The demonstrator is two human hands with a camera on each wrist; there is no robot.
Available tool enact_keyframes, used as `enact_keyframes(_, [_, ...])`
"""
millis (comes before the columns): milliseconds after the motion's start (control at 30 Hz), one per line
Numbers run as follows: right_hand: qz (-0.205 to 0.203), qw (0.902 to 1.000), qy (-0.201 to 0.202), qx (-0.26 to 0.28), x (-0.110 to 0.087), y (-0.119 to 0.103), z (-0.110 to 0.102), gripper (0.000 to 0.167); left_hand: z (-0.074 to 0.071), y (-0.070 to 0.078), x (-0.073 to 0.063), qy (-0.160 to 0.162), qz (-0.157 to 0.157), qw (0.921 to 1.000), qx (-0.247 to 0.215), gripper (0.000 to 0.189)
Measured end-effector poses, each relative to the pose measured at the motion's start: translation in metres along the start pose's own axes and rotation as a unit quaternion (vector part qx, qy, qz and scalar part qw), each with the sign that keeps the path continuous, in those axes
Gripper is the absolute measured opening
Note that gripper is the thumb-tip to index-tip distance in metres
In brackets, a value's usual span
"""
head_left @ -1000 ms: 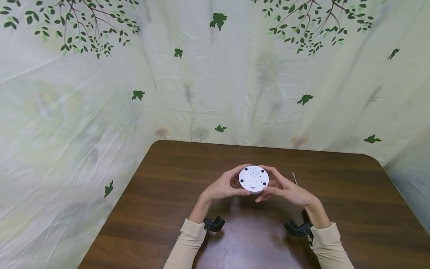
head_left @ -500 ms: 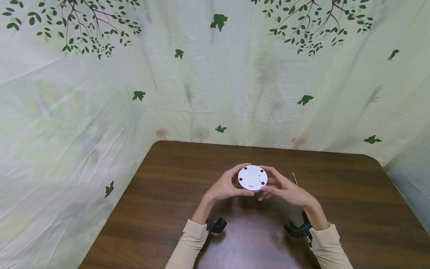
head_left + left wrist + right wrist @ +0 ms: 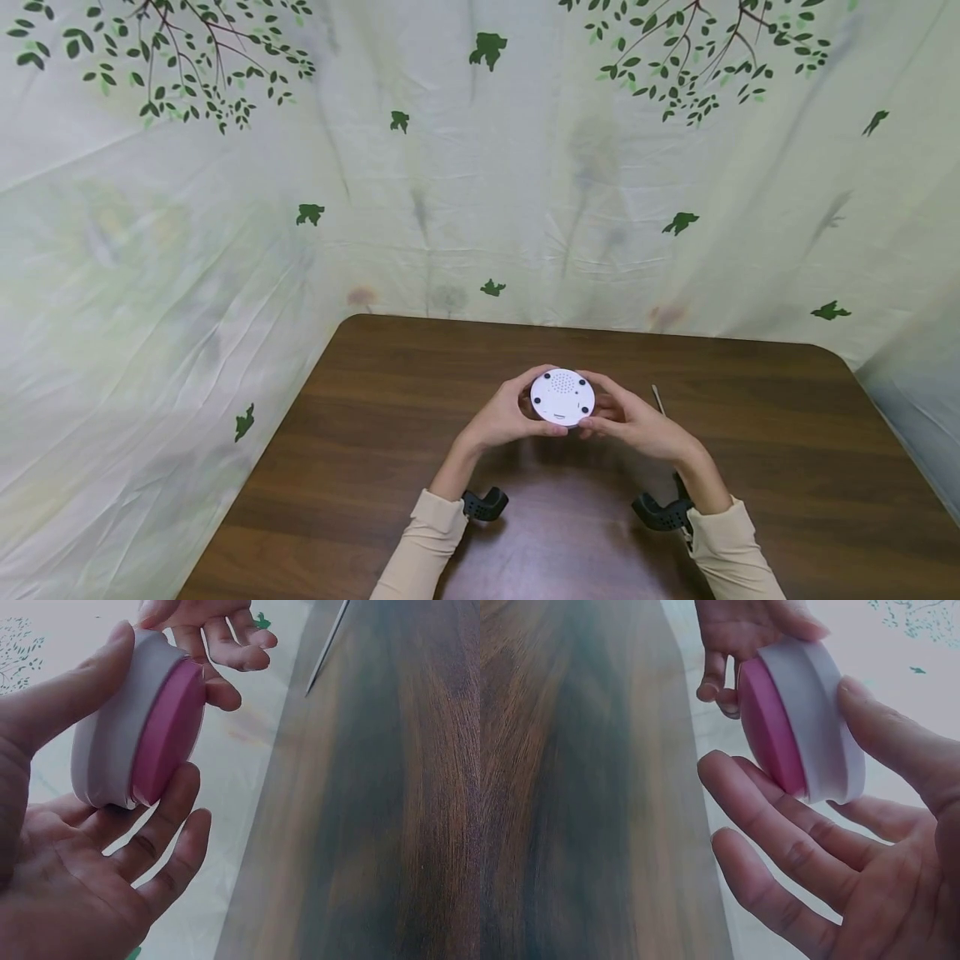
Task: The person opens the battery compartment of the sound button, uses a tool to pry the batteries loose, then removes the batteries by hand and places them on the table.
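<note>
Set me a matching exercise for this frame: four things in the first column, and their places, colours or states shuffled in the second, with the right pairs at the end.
Column one
1. round device
2. thin rod
3. table
4. backdrop cloth

Column two
A. brown, with a wood-grain look
B. pale, printed with green leaves
C. held between the left hand and the right hand, white with a pink side
D. slim and metallic, showing beside the right hand in the head view

Right pairs: 1-C, 2-D, 3-A, 4-B
</note>
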State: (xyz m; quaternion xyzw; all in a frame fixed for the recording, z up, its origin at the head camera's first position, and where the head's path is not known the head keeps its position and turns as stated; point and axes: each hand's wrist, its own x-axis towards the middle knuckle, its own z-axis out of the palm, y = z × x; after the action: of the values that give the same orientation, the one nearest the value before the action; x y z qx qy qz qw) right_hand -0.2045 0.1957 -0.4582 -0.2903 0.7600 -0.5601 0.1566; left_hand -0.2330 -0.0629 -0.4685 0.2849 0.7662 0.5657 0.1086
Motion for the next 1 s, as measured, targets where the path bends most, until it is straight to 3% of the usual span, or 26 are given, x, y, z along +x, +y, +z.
enact_keyframes(167, [-0.008,0.9972,0.039,-0.064,0.000,-0.001,0.001,0.068,0.000,-0.001,0.000,0.003,-0.003,0.9999,0.010,0.081])
enact_keyframes(267, [-0.008,0.9863,0.082,-0.143,0.000,-0.005,0.003,0.062,0.001,-0.001,0.001,0.008,-0.002,0.9997,0.024,0.082])
enact_keyframes(367, [-0.017,0.9598,0.132,-0.247,0.001,-0.013,0.006,0.055,0.001,-0.002,0.000,0.012,-0.006,0.9990,0.043,0.082])
enact_keyframes(467, [-0.045,0.9208,0.174,-0.346,0.003,-0.020,0.011,0.049,0.003,-0.002,0.000,0.010,-0.012,0.9984,0.055,0.082])
enact_keyframes(600, [-0.101,0.8821,0.193,-0.418,0.006,-0.023,0.018,0.045,0.004,-0.002,0.000,0.006,-0.019,0.9980,0.061,0.082])
enact_keyframes(700, [-0.132,0.8647,0.191,-0.446,0.009,-0.023,0.025,0.041,0.006,-0.001,-0.001,0.007,-0.027,0.9972,0.070,0.083])
enact_keyframes(833, [-0.153,0.8505,0.184,-0.469,0.012,-0.022,0.033,0.036,0.007,0.000,-0.002,0.007,-0.032,0.9958,0.085,0.087])
enact_keyframes(1000, [-0.173,0.8210,0.182,-0.513,0.015,-0.020,0.042,0.034,0.009,-0.001,0.000,0.009,-0.027,0.9916,0.126,0.084])
